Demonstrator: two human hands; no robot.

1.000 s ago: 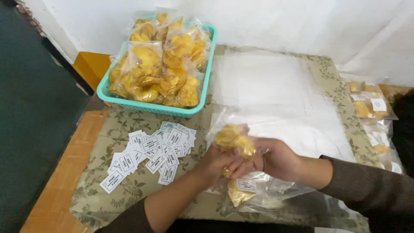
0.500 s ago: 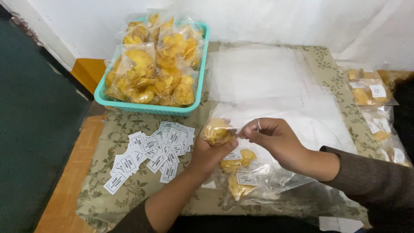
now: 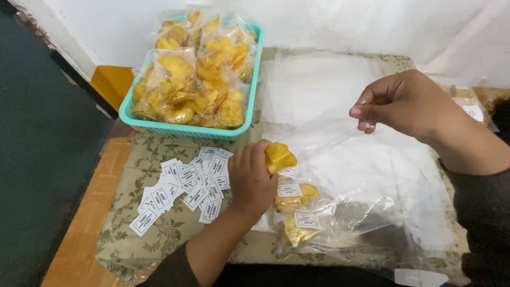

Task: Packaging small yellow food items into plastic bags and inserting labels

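left hand [image 3: 249, 178]: curled shut around a small clump of yellow chips [image 3: 280, 157], just inside the front half of the table, right beside the heap of labels.
right hand [image 3: 401, 103]: raised over the middle of the table, thumb and fingertips pinched on the edge of a clear plastic bag [image 3: 319, 139] that stretches down toward the chips.
chips in hand: one clump, touching the mouth of the bag; whether it is inside yet i cannot tell.
paper labels [image 3: 183, 188]: one loose heap of small white slips near the table's front left corner, too many and too overlapped to count.
filled bags in front: two small bags of chips [image 3: 295, 197], each with a white label, lying near the front edge under the left hand's wrist side, with loose clear plastic beside them.
basket [image 3: 186, 127]: one teal basket at the back left corner, piled with sealed chip bags; the count is unclear.
table [image 3: 133, 234]: covered with a floral cloth, white sheet over its middle.
far right edge: more bagged chips [image 3: 470, 106], partly hidden behind the right hand's wrist.
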